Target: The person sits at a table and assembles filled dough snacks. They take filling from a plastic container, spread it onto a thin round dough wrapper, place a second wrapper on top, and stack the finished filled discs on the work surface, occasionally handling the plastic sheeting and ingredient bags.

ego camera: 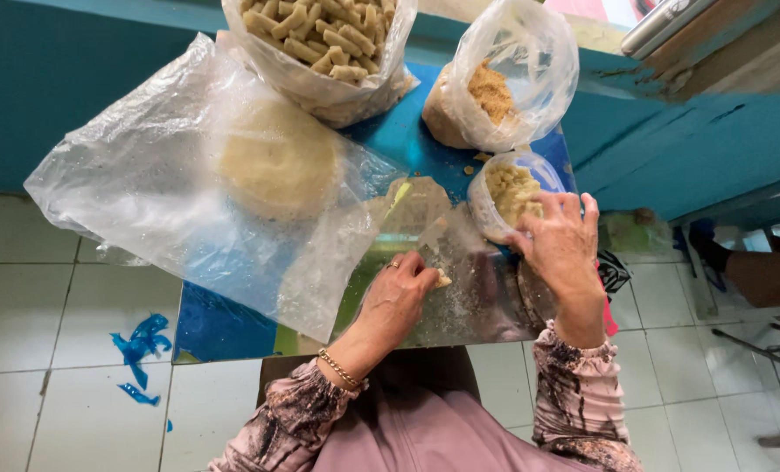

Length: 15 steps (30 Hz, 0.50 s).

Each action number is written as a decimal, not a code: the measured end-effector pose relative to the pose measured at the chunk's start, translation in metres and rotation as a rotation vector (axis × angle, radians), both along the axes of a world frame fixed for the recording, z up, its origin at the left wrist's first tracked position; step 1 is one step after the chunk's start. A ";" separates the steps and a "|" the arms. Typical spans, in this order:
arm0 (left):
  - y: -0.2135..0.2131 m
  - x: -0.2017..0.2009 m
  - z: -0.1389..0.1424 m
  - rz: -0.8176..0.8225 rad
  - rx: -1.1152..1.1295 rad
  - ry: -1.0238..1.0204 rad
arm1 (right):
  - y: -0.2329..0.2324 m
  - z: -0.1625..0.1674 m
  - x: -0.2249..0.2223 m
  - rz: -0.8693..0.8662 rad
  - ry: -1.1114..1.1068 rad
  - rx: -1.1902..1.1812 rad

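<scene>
My left hand [397, 297] is closed around a small pale piece of dough [442, 280] over a clear plastic sheet [469, 297] on a small blue table [407, 140]. My right hand [565, 245] reaches with spread fingers into a small plastic-lined bowl of crumbly filling [511, 192]. A round mass of pale dough [278, 157] lies inside a large clear plastic bag to the left.
A bag of several finished tube-shaped rolls [320, 35] stands at the back. A bag of brown crumbs [495, 87] stands at back right. White tiled floor with blue paint marks [141, 345] lies to the left. A wire rack [779, 371] stands at right.
</scene>
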<state>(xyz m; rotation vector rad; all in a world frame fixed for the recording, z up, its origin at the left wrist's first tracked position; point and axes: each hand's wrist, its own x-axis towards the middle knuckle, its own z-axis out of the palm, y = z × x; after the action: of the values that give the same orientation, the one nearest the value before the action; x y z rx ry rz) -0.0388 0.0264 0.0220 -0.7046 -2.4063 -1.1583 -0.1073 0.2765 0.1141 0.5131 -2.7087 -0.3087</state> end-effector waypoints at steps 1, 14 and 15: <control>0.000 0.001 0.000 -0.005 0.005 0.009 | 0.001 -0.001 0.004 0.003 0.028 -0.028; 0.000 0.004 0.001 0.019 0.140 -0.075 | 0.009 -0.008 0.012 0.054 0.108 -0.064; -0.001 0.003 0.001 0.023 0.135 -0.074 | 0.008 -0.010 0.013 0.054 0.108 -0.112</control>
<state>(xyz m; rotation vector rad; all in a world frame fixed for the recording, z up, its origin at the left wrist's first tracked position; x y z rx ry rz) -0.0355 0.0259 0.0225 -0.6004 -2.3620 -1.3444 -0.0944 0.2846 0.1041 0.5215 -2.5855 -0.1642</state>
